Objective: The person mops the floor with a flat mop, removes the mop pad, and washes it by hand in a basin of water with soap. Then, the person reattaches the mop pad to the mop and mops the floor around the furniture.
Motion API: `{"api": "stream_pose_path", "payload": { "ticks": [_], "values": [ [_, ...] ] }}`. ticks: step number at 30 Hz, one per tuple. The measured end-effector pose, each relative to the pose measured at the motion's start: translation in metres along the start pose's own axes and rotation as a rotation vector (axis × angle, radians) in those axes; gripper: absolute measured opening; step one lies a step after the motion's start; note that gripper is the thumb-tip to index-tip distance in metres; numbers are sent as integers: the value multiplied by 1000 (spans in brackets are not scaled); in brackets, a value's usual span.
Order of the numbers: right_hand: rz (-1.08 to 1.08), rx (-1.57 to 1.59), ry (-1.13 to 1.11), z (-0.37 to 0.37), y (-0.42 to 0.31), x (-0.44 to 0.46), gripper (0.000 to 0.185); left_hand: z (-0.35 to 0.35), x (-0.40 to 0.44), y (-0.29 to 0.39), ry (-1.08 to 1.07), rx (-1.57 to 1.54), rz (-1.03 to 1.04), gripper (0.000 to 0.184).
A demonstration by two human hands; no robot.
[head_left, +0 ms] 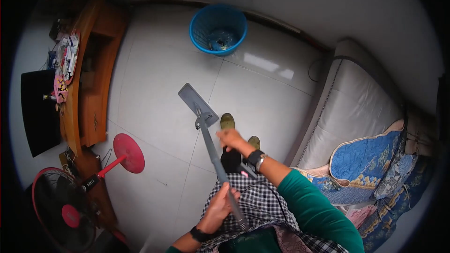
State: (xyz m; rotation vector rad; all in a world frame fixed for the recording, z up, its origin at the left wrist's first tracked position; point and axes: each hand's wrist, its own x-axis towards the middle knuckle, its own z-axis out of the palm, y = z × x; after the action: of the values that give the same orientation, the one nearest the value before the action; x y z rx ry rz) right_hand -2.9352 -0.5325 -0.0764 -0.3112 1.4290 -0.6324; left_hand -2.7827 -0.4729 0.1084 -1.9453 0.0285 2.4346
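Observation:
A grey flat mop (209, 145) slants across the middle of the view, its rectangular head (198, 105) up off to the upper left of the feet. Low in the view, my left hand (222, 204) is wrapped round the upper part of the handle. My right hand (232, 139) is beside the lower part of the pole, near the green shoes (227, 121). Its fingers are partly curled, and whether they touch the pole is hard to make out. A dark watch and a bracelet are on the right wrist, a black band on the left.
A blue basket (218, 29) stands by the far wall. To the left are a wooden cabinet (96, 72), a television (39, 112) and a red and black fan (65, 211) with a round red base (129, 153). A bed (356, 112) with blue bedding lies to the right.

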Motion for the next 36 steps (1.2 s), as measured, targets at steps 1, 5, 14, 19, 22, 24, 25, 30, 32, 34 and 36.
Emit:
{"api": "stream_pose_path", "payload": {
  "ticks": [1,5,14,19,22,24,25,30,32,34,36],
  "values": [
    [-96,-98,133,-11,-5,21,40,-16,-14,13,-76,-84,-77,40],
    [-78,-412,129,-78,-25,115,33,-53,-68,77,25,-247,-211,38],
    [-39,421,748,-143,-155,227,48,-159,-109,169,193,93,-326,44],
    [-89,594,739,-143,-168,276,36,-163,-99,168,145,76,-523,46],
    [-63,670,755,-148,-168,284,33,-168,-99,159,198,63,-557,46],
    [-188,833,803,-155,-155,271,34,-181,-100,157,218,43,-502,46],
    [-240,872,803,-160,-143,259,33,-170,-99,168,307,46,-522,44],
    [-223,946,828,-229,-55,167,29,-151,-106,169,379,295,-291,37],
    [-193,928,911,-263,-19,141,27,-141,-106,160,438,373,-274,30],
    [-133,899,973,-294,12,127,28,-116,-98,158,435,474,-237,22],
    [-109,898,1001,-317,48,115,28,-106,-96,146,517,424,-205,18]
  ]
}}
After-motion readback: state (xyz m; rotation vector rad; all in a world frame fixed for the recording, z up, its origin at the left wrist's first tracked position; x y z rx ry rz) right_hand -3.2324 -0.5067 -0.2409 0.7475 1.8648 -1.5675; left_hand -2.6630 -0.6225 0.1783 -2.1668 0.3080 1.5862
